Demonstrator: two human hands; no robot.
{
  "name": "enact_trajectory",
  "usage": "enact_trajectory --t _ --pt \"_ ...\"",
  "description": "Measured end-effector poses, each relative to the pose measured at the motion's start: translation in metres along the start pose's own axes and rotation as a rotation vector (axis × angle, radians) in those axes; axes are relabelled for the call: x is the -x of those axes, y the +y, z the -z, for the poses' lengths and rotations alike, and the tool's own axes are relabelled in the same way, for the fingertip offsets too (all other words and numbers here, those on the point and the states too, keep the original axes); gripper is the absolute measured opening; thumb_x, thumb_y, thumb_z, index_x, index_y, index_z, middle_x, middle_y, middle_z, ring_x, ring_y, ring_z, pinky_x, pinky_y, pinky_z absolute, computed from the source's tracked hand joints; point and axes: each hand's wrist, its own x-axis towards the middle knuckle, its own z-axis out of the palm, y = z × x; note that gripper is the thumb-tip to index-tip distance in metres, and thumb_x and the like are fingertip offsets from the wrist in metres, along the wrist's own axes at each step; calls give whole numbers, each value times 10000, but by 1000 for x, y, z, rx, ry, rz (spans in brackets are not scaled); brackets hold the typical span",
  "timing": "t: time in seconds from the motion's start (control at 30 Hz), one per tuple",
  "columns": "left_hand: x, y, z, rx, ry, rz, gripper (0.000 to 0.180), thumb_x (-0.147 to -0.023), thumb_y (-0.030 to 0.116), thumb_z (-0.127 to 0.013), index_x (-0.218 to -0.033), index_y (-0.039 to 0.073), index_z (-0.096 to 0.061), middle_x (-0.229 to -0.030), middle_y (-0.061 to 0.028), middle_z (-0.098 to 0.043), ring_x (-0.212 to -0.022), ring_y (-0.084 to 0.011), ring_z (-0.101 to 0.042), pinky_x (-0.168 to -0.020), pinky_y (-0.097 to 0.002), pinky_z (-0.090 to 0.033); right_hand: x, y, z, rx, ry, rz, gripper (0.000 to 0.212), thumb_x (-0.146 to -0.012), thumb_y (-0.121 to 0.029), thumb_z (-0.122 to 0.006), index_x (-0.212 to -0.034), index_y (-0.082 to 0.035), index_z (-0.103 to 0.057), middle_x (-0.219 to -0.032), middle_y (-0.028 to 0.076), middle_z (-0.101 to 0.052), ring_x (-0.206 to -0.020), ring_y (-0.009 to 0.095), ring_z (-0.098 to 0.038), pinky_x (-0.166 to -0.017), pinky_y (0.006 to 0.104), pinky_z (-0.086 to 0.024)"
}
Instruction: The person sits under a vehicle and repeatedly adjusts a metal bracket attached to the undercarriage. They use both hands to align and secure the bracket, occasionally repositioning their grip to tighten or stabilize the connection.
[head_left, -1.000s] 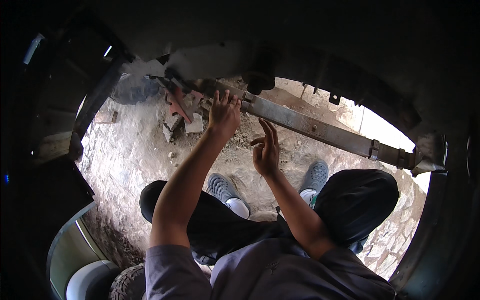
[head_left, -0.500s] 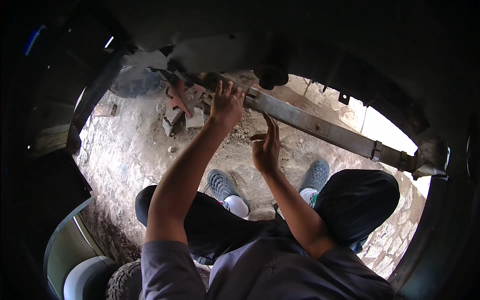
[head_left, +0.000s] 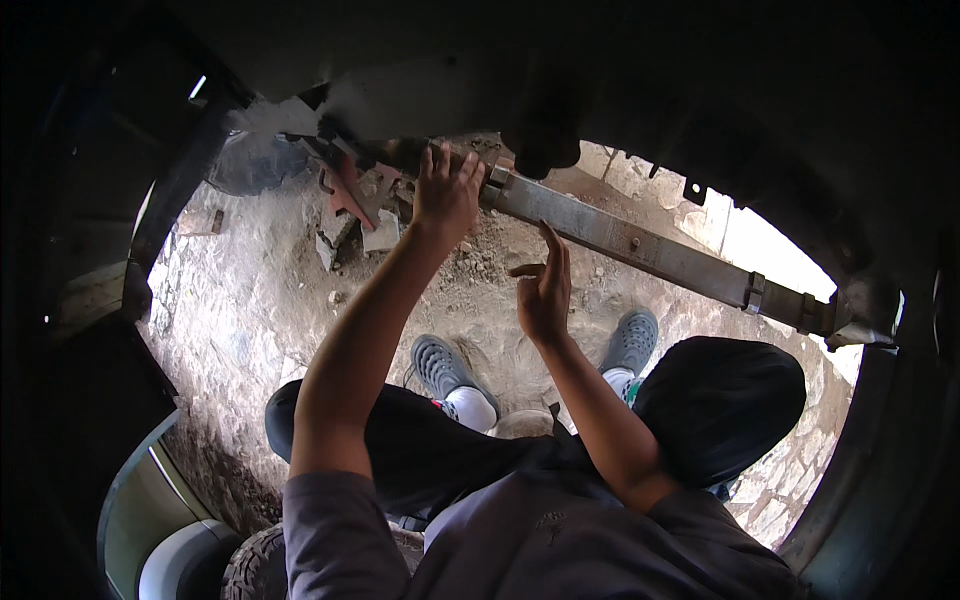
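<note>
A long grey square-section metal bar (head_left: 640, 243) runs slantwise from the upper middle down to the right, with bracket-like collars along it. My left hand (head_left: 447, 195) lies at the bar's left part, fingers stretched out over it and spread, back of the hand showing. Just below the bar's middle stretch is my right hand (head_left: 545, 295), its index finger pointing up to the lower edge and its thumb held out to the side. Whether that fingertip touches the metal cannot be made out. No object shows in either hand.
Dark vehicle bodywork closes in overhead and at both sides. A red metal piece (head_left: 347, 190) and broken blocks (head_left: 380, 232) lie on the rough ground beyond my left arm. A tyre (head_left: 255, 565) stands at lower left. My feet are on the stony floor (head_left: 240, 330).
My right hand has slid a little to the right along the bar's lower edge. My left hand stays on the bar's left part, its fingers slightly shifted. The view has moved slightly.
</note>
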Motion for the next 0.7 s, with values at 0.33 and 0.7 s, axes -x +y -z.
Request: enact_trajectory --t 0.33,0.7 --pt "38 -7 -6 7 72 -127 443 -1071 222 -486 -1451 109 -682 -1577 -71 -604 -1555 -334 -443 -1305 -554 -265 3 9 1 40 -20 -18 934 -751 186 -428 -1641 -93 -372 -1567 259 -421 -843 245 -764 -841 352 -625" --pt "31 -5 -15 30 112 -139 450 -1068 211 -475 -1460 109 -672 -1553 -62 -627 -1546 -328 -451 -1297 -573 -268 4 3 -7 38 -35 -63 964 -749 168 -422 -1668 -105 -326 -1565 241 -445 -855 236 -774 -859 361 -602"
